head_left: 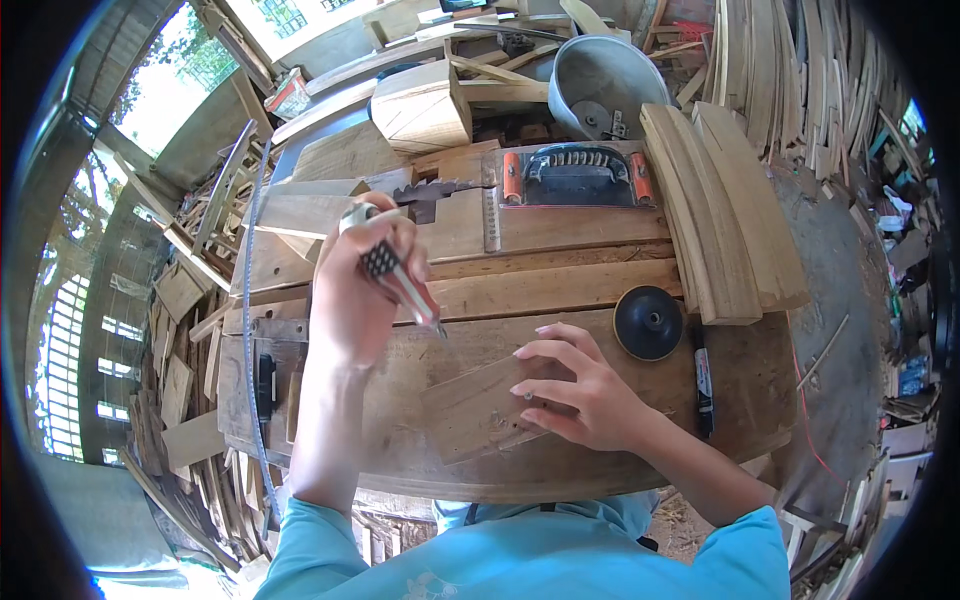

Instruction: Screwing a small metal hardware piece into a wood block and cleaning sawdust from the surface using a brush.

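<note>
I take the thin board (475,410) as my landmark: it lies flat on the bench (385,430), its long axis slanting from near left to far right. My right hand (588,397) is the nearer one, at the board's right end; thumb and forefinger seem to pinch a small metal piece (528,396) — I can't tell its kind. My left hand (362,275), raised beyond the board's left end, grips a red-and-black tool (412,293) — its tip slants down toward the board, whose middle lies nearward and slightly right.
</note>
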`<action>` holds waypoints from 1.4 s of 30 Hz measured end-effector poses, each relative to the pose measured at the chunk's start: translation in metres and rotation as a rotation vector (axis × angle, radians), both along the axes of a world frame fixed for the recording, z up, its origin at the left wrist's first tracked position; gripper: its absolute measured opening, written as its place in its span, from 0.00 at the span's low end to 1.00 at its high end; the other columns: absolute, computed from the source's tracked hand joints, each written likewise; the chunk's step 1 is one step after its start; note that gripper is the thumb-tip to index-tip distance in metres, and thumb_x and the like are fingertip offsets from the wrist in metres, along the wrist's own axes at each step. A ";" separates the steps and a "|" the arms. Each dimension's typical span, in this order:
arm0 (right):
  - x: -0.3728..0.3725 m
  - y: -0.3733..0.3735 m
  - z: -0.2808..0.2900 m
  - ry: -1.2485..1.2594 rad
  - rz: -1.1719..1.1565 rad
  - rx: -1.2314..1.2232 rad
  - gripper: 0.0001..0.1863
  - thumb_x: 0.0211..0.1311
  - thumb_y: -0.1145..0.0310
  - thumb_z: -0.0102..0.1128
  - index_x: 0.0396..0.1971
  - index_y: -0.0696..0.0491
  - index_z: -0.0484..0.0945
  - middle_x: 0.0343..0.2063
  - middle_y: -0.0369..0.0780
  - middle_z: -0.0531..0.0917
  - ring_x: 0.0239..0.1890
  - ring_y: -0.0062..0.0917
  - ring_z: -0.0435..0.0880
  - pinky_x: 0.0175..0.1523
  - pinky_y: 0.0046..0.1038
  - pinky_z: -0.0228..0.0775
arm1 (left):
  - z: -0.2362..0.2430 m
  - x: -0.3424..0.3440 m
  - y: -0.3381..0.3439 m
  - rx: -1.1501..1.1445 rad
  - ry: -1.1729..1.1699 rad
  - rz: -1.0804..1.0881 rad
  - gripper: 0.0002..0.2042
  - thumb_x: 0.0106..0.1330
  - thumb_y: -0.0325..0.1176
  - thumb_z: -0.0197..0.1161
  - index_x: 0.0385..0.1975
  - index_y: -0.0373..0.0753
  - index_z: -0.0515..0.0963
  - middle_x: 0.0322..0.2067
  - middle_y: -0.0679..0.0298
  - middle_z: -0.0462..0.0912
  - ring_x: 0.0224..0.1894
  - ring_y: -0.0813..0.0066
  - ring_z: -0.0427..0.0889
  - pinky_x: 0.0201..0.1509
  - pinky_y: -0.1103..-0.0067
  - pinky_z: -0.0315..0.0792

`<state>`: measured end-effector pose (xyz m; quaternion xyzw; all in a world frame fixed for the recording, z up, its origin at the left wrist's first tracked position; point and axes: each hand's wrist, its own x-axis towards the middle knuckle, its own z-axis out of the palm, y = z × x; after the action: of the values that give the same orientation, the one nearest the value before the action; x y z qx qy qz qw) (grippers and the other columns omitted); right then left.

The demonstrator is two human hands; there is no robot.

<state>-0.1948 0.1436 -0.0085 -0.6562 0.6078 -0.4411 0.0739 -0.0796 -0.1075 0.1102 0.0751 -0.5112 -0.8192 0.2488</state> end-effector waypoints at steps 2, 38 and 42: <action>0.003 -0.001 0.001 -0.041 -0.012 -0.004 0.10 0.62 0.70 0.74 0.43 0.50 0.89 0.62 0.41 0.79 0.72 0.46 0.67 0.71 0.46 0.69 | -0.017 0.008 -0.017 0.119 -0.125 0.193 0.17 0.73 0.31 0.59 0.60 0.37 0.71 0.40 0.59 0.81 0.38 0.72 0.84 0.41 0.74 0.81; -0.003 -0.010 0.006 0.052 -0.298 0.018 0.02 0.64 0.78 0.67 0.35 0.57 0.84 0.55 0.46 0.84 0.64 0.45 0.78 0.70 0.44 0.68 | -0.091 0.249 0.008 -1.087 -1.016 1.117 0.14 0.69 0.38 0.70 0.50 0.39 0.86 0.49 0.59 0.88 0.53 0.64 0.84 0.54 0.70 0.76; -0.006 -0.010 0.000 -0.035 -0.324 0.015 0.04 0.67 0.78 0.65 0.39 0.58 0.79 0.57 0.46 0.83 0.67 0.45 0.78 0.73 0.45 0.66 | -0.102 0.253 0.004 -1.154 -1.191 1.036 0.22 0.67 0.41 0.73 0.58 0.39 0.81 0.50 0.55 0.86 0.54 0.57 0.82 0.58 0.64 0.75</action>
<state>-0.2008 0.1341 -0.0083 -0.5411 0.7077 -0.4540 0.0171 0.1734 -0.1032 0.0083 0.5586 -0.7792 -0.0606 0.2777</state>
